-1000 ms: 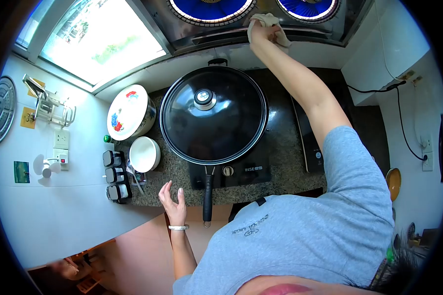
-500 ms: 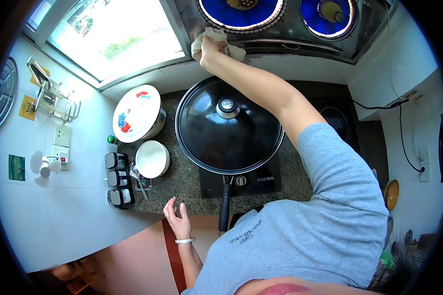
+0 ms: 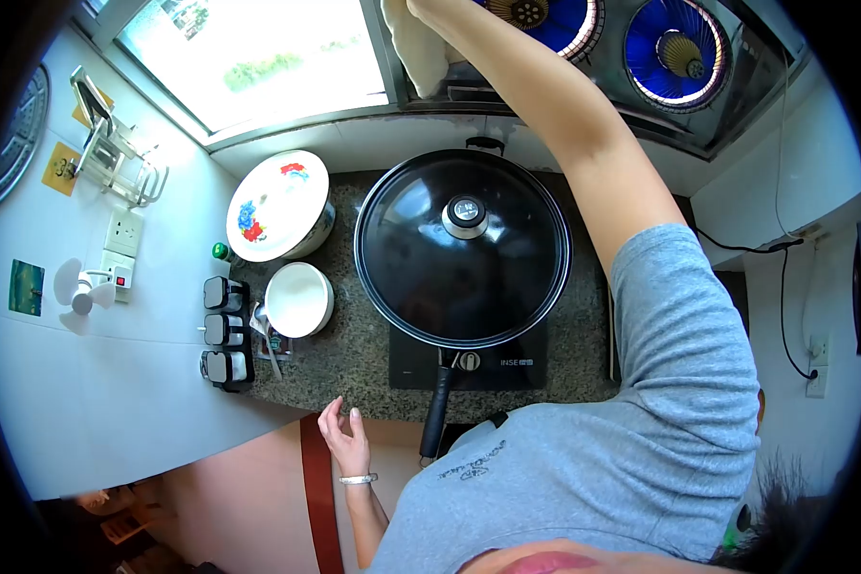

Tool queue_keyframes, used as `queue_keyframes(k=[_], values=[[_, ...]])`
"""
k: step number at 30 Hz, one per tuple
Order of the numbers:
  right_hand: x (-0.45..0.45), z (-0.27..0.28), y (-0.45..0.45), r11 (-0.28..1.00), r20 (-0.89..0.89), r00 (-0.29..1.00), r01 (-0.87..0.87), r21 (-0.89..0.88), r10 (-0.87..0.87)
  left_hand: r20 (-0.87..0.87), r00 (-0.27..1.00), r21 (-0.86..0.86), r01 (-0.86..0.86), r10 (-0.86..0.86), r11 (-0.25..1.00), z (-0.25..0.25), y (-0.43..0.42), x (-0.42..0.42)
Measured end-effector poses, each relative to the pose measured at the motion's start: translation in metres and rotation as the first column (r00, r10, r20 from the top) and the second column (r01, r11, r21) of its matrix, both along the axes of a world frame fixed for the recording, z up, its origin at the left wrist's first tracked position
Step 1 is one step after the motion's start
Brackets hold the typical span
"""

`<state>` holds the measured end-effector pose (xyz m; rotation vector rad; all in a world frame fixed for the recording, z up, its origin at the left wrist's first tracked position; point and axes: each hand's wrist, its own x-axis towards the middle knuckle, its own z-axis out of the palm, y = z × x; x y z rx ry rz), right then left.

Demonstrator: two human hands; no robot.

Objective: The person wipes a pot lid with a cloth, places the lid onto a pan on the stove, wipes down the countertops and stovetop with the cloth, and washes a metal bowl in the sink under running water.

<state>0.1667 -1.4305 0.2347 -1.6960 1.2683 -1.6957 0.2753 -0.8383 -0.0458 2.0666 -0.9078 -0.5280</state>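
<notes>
At the top edge of the head view, my right hand (image 3: 429,8) is partly cut off, with a pale cloth (image 3: 419,55) hanging from it against the left side of the range hood (image 3: 478,91). Its fingers are out of the picture. My left hand (image 3: 346,440) hangs empty by the counter's front edge, fingers loosely apart and a bracelet on the wrist. Between my arms a large black pan with a dark glass lid (image 3: 411,277) sits on the induction cooker (image 3: 517,368), its handle (image 3: 435,421) pointing toward me.
On the counter (image 3: 354,378) to the left are a flowered enamel pot lid (image 3: 277,201), a white bowl (image 3: 298,298), a spoon (image 3: 272,354) and black-lidded spice jars (image 3: 225,330). A window (image 3: 258,67) is behind them. A cord (image 3: 784,297) runs down the right wall.
My right hand has moved up along the hood with the cloth, partly out of the picture. My left hand is nearly where it was. The whole view has shifted slightly.
</notes>
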Motion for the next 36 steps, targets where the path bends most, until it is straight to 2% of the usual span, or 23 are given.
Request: queue_keyframes(k=[2,3,4,6,8,9,11,12,14,15,17,18,20,21,24,25,27,28,30,32,33,35,36], values=[[0.03,-0.048,-0.062,0.907,0.002,0.935,0.346,-0.24,-0.356,0.066,0.998,0.002,0.006,-0.006,1.0,0.006,-0.008,-0.002],[0.032,-0.069,-0.057,0.865,-0.027,0.91,0.383,-0.323,-0.413,0.069,0.998,0.0,0.005,-0.005,1.0,0.005,-0.007,-0.003],[0.031,-0.085,-0.041,0.863,-0.024,0.91,0.385,-0.327,-0.414,0.074,0.997,0.005,0.01,-0.01,1.0,0.003,-0.007,-0.003],[0.022,-0.11,-0.011,0.794,-0.139,0.843,0.416,-0.444,-0.519,0.077,0.997,0.003,0.022,-0.022,1.0,-0.004,-0.01,-0.005],[0.007,-0.106,0.018,0.807,-0.128,0.896,0.311,-0.502,-0.426,0.096,0.993,-0.004,0.071,-0.07,0.997,-0.009,-0.013,-0.008],[-0.001,-0.113,0.029,0.804,-0.127,0.893,0.317,-0.503,-0.431,0.097,0.992,-0.006,0.077,-0.076,0.997,-0.007,-0.017,-0.01],[-0.015,-0.137,0.045,0.929,-0.271,0.932,0.14,-0.342,-0.24,0.11,0.988,-0.041,0.112,-0.107,0.993,0.002,-0.028,-0.012],[-0.025,-0.149,0.051,0.929,-0.264,0.934,0.144,-0.342,-0.242,0.117,0.987,-0.041,0.114,-0.108,0.993,0.008,-0.031,-0.014],[-0.049,-0.163,0.065,0.999,-0.484,0.875,-0.041,-0.033,0.02,0.112,0.99,-0.117,0.098,-0.085,0.988,0.018,-0.032,-0.015],[-0.062,-0.164,0.071,0.998,-0.477,0.879,-0.044,-0.039,0.02,0.121,0.989,-0.121,0.096,-0.081,0.988,0.019,-0.029,-0.013],[-0.089,-0.163,0.08,0.974,-0.668,0.73,-0.222,-0.035,0.142,0.217,0.974,-0.1,0.082,-0.059,0.992,0.017,-0.016,-0.009],[-0.101,-0.164,0.08,0.977,-0.665,0.736,-0.211,-0.043,0.129,0.223,0.972,-0.107,0.094,-0.069,0.99,0.015,-0.009,-0.009],[-0.127,-0.166,0.079,0.976,-0.794,0.603,-0.206,-0.065,0.075,0.211,0.976,-0.059,0.061,-0.048,0.996,0.009,0.006,-0.007],[-0.141,-0.169,0.082,0.983,-0.758,0.652,-0.139,-0.122,-0.002,0.217,0.974,-0.073,0.087,-0.069,0.994,0.006,0.011,-0.006],[-0.203,-0.169,0.097,0.991,-0.661,0.748,-0.031,-0.13,-0.063,0.179,0.982,-0.058,0.066,-0.055,0.996,-0.005,0.017,-0.005],[-0.223,-0.165,0.101,0.99,-0.662,0.744,-0.01,-0.143,-0.088,0.197,0.979,-0.042,0.06,-0.05,0.997,-0.008,0.016,-0.005],[-0.263,-0.158,0.109,0.985,-0.371,0.928,0.094,0.143,-0.035,0.253,0.965,-0.041,0.082,-0.069,0.996,-0.013,0.008,-0.004],[-0.28,-0.155,0.111,0.984,-0.378,0.924,0.114,0.139,-0.053,0.244,0.966,-0.053,0.096,-0.08,0.994,-0.016,0.003,-0.002],[-0.306,-0.147,0.116,0.922,0.014,0.999,0.04,0.386,-0.049,0.226,0.969,-0.096,0.121,-0.096,0.988,-0.004,-0.015,-0.006],[-0.317,-0.126,0.118,0.938,0.076,0.997,-0.011,0.346,-0.017,0.173,0.979,-0.088,0.125,-0.108,0.988,0.009,-0.032,-0.012],[-0.322,-0.112,0.104,0.948,0.028,0.999,0.03,0.315,-0.041,0.191,0.976,-0.137,0.137,-0.109,0.981,0.01,-0.038,-0.013],[-0.322,-0.069,0.069,0.995,-0.128,0.987,0.099,-0.032,-0.102,0.2,0.973,-0.171,0.146,-0.111,0.974,0.016,-0.047,-0.018],[-0.31,-0.01,0.068,0.97,-0.199,0.95,0.227,-0.084,-0.24,0.197,0.974,-0.142,0.137,-0.108,0.98,0.021,-0.049,-0.022]])
